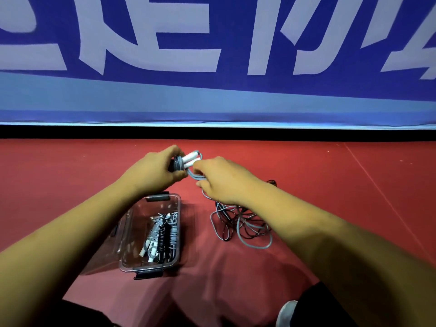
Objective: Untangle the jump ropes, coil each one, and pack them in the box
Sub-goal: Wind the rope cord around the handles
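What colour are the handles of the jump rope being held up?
White handles, clearest in the head view; the cord is grey-blue.

The smooth red rubber floor point(306, 166) covers the whole lower part of the room. A thin pale line point(377, 188) runs across it slantwise on the right. Behind the floor stands a dark blue cloth banner point(236, 88) with large white characters point(151, 31), and below it a lighter blue band point(212, 100). A black strip point(212, 133) runs along the banner's foot. A white shoe tip point(286, 313) lies beside black trouser cloth point(330, 308).
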Available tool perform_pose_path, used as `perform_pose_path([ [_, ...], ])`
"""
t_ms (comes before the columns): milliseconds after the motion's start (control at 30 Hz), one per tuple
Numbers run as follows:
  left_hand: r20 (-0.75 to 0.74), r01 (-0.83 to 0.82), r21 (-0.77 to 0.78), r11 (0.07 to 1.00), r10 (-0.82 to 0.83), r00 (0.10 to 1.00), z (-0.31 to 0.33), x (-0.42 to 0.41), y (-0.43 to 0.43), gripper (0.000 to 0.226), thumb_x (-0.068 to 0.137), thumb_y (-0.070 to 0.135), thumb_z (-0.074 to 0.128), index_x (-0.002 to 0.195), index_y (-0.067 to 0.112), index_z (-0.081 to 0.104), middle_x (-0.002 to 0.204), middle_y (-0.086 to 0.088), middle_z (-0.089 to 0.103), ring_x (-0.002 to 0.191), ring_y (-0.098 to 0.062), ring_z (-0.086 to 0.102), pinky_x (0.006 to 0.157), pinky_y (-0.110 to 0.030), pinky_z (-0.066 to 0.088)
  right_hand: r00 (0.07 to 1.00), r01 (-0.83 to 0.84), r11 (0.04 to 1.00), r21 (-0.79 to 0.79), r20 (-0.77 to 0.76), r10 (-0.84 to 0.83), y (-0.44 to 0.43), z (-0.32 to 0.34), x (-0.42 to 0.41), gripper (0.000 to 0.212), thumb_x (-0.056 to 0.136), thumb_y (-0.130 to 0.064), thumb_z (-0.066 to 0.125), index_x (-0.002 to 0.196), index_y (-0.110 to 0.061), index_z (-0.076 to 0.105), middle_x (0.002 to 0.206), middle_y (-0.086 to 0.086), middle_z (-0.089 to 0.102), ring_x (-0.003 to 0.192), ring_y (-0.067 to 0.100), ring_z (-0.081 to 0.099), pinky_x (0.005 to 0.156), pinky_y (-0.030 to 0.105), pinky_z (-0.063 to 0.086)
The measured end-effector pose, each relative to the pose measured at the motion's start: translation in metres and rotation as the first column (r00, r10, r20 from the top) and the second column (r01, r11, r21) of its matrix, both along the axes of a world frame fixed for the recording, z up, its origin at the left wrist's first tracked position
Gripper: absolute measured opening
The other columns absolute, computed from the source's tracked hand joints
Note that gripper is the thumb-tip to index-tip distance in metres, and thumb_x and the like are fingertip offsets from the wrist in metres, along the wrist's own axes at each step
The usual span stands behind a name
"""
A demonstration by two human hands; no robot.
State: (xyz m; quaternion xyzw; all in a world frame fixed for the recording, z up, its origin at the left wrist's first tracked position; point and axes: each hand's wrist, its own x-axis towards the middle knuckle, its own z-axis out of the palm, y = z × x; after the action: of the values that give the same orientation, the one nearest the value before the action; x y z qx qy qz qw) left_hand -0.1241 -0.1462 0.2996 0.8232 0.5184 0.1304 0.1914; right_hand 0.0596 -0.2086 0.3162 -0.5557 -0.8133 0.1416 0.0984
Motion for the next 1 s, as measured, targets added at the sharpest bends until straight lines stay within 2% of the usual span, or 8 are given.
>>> perform_pose_path([
  [133, -0.254, 0.115, 0.042, 0.992, -0.101, 0.962, -0.004, 0.006, -0.01, 0.033, 0.078, 0.039, 0.065, 0.109, 0.038, 0.056, 0.08, 0.005, 0.065, 0.077, -0.027, 0.062, 0.067, -0.036, 0.052, 0.997, -0.004, 0.989, 0.148, 0.08, -0.007, 0.0, 0.014, 0.007, 0.016, 0.095, -0.035, 0.054, 0.103, -0.026, 0.064, 0.102, 0.006, 0.068, 0.094, 0.032, 0.062, 0.067, 0.032, 0.034],
  [200, -0.281, 0.201, 0.032, 0.979, -0.184, 0.942, 0.001, 0.009, -0.015, 0.032, 0.075, 0.046, 0.066, 0.106, 0.04, 0.058, 0.068, 0.011, 0.057, 0.071, -0.022, 0.059, 0.063, -0.032, 0.047, 0.999, 0.039, 0.983, 0.18, 0.004, -0.04, 0.004, 0.016, 0.013, 0.017, 0.092, -0.04, 0.056, 0.096, -0.028, 0.067, 0.094, 0.0, 0.07, 0.091, 0.028, 0.063, 0.067, 0.032, 0.04],
  [333, -0.257, 0.27, 0.002, 0.963, -0.261, 0.931, 0.01, 0.015, -0.023, 0.044, 0.063, 0.089, 0.05, 0.077, 0.047, 0.05, 0.054, 0.002, 0.055, 0.054, -0.009, 0.054, 0.054, -0.033, 0.039, 0.965, 0.1, 0.993, 0.058, -0.247, -0.083, 0.014, 0.009, 0.024, 0.017, 0.079, -0.039, 0.074, 0.08, -0.023, 0.067, 0.067, -0.009, 0.061, 0.067, 0.014, 0.056, 0.063, 0.03, 0.044],
  [467, -0.059, 0.287, -0.063, 0.956, -0.291, 0.955, 0.009, 0.017, -0.029, 0.026, 0.081, 0.065, 0.063, 0.087, 0.039, 0.063, 0.056, -0.002, 0.058, 0.044, -0.006, 0.051, 0.049, -0.03, 0.04, 0.83, 0.055, 0.994, -0.092, -0.55, -0.097, 0.018, 0.006, 0.031, 0.027, 0.071, -0.019, 0.086, 0.078, -0.013, 0.06, 0.06, -0.009, 0.055, 0.055, 0.008, 0.045, 0.054, 0.025, 0.037],
  [567, 0.209, 0.333, -0.141, 0.932, -0.3, 0.931, 0.012, 0.014, -0.03, 0.034, 0.082, 0.056, 0.067, 0.103, 0.029, 0.067, 0.064, -0.006, 0.062, 0.044, -0.01, 0.05, 0.046, -0.03, 0.044, 0.707, -0.012, 0.976, -0.215, -0.692, -0.144, 0.02, 0.006, 0.039, 0.016, 0.082, -0.007, 0.075, 0.078, -0.009, 0.06, 0.051, -0.012, 0.055, 0.045, 0.006, 0.043, 0.047, 0.02, 0.034],
  [667, 0.416, 0.354, -0.22, 0.909, -0.24, 0.877, 0.016, 0.014, -0.032, 0.038, 0.079, 0.055, 0.068, 0.106, 0.03, 0.061, 0.063, -0.002, 0.061, 0.049, -0.022, 0.054, 0.045, -0.027, 0.043, 0.608, -0.076, 0.932, -0.354, -0.757, -0.238, 0.025, 0.002, 0.045, 0.01, 0.091, -0.002, 0.063, 0.084, -0.009, 0.063, 0.06, 0.003, 0.057, 0.046, 0.013, 0.043, 0.046, 0.024, 0.035],
  [833, 0.539, 0.307, -0.238, 0.921, -0.138, 0.831, 0.021, 0.016, -0.036, 0.051, 0.088, 0.044, 0.067, 0.133, 0.056, 0.047, 0.07, -0.006, 0.06, 0.054, -0.022, 0.047, 0.05, -0.032, 0.043, 0.602, -0.098, 0.867, -0.489, -0.723, -0.34, 0.028, -0.015, 0.047, 0.025, 0.094, 0.004, 0.047, 0.09, -0.014, 0.064, 0.062, 0.003, 0.055, 0.049, 0.016, 0.046, 0.047, 0.026, 0.039],
  [1000, 0.483, 0.203, -0.226, 0.953, -0.071, 0.873, 0.019, 0.014, -0.026, 0.017, 0.093, 0.042, 0.066, 0.109, 0.039, 0.064, 0.07, -0.001, 0.064, 0.049, -0.016, 0.048, 0.05, -0.029, 0.043, 0.681, 0.014, 0.822, -0.569, -0.596, -0.425, 0.025, -0.025, 0.039, 0.013, 0.097, -0.02, 0.059, 0.104, -0.009, 0.061, 0.065, 0.006, 0.056, 0.043, 0.013, 0.042, 0.042, 0.021, 0.034],
])
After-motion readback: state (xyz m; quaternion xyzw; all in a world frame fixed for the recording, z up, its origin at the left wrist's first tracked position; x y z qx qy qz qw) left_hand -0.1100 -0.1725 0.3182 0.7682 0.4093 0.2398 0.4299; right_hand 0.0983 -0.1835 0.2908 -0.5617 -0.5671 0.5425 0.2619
